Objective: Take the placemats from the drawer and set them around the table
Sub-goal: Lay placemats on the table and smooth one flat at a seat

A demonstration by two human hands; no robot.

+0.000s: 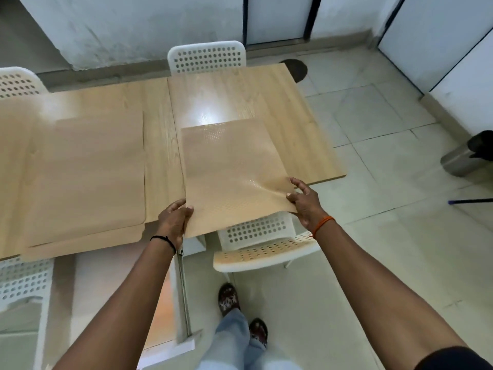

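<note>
A: What are the hands doing?

B: Both are holding one tan, dotted placemat (232, 169) by its near corners. The left hand (173, 217) is pinching the near left corner, thumb on top and fingers curled beneath. The right hand (304, 198) is pinching the near right corner, and the mat is wrinkling slightly there.

A: Where is that placemat sitting?

B: Most of it is lying flat on the right part of the wooden table (240, 92), while its near edge is hanging past the table edge, over the back of a white perforated chair (261, 244).

A: Any other mats out?

B: A second placemat (85, 177) is lying on the left part of the table, its near edge also overhanging. It looks blurred, and I cannot tell whether another is lying under it.

A: What else is showing?

B: Another white chair (206, 56) is standing at the far side, one more (16, 81) at far left, and a steel bin (466, 156) is standing on the tiled floor to the right.
</note>
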